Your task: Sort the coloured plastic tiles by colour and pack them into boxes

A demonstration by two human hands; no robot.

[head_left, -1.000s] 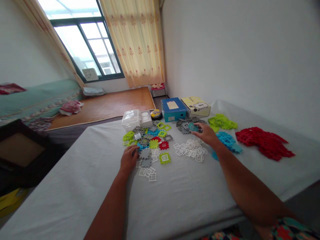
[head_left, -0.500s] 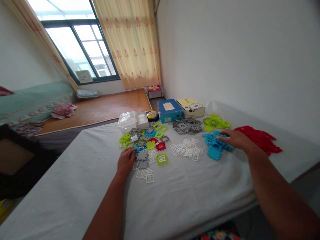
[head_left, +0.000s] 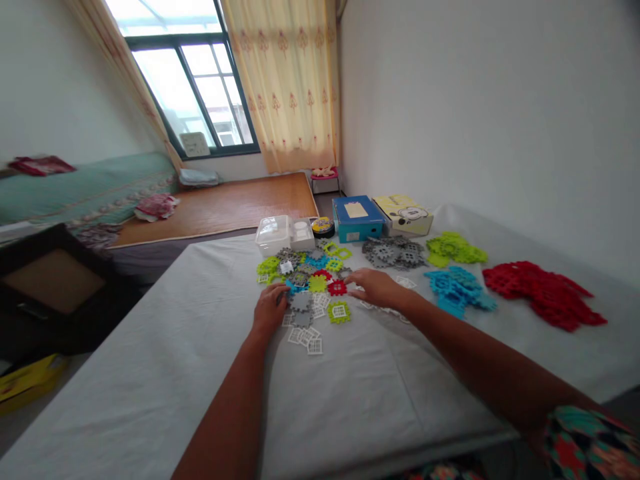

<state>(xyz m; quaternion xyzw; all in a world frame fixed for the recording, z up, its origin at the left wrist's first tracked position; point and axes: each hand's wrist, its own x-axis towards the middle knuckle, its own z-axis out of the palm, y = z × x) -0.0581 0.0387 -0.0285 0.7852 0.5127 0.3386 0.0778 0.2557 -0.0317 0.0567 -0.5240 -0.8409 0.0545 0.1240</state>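
A mixed heap of flat plastic puzzle tiles [head_left: 310,280] in grey, green, blue, red and white lies on the white sheet. My left hand [head_left: 270,312] rests at the heap's left edge, fingers curled on a grey tile [head_left: 301,302]. My right hand [head_left: 376,288] lies over the white tiles [head_left: 406,283], fingers stretched toward a red tile [head_left: 337,287] at the heap's right side. Sorted piles lie to the right: grey [head_left: 393,253], green [head_left: 454,248], blue [head_left: 457,290], red [head_left: 543,293].
A clear plastic box [head_left: 274,235], a small white container [head_left: 303,233], a round tin [head_left: 323,227], a blue box [head_left: 358,218] and a cartoon box [head_left: 404,213] line the table's far edge. A wall runs on the right; a bed and window are beyond.
My right hand has left the blue pile and swung left to the mixed heap by the red tile. My left hand has stayed at the heap's left edge.
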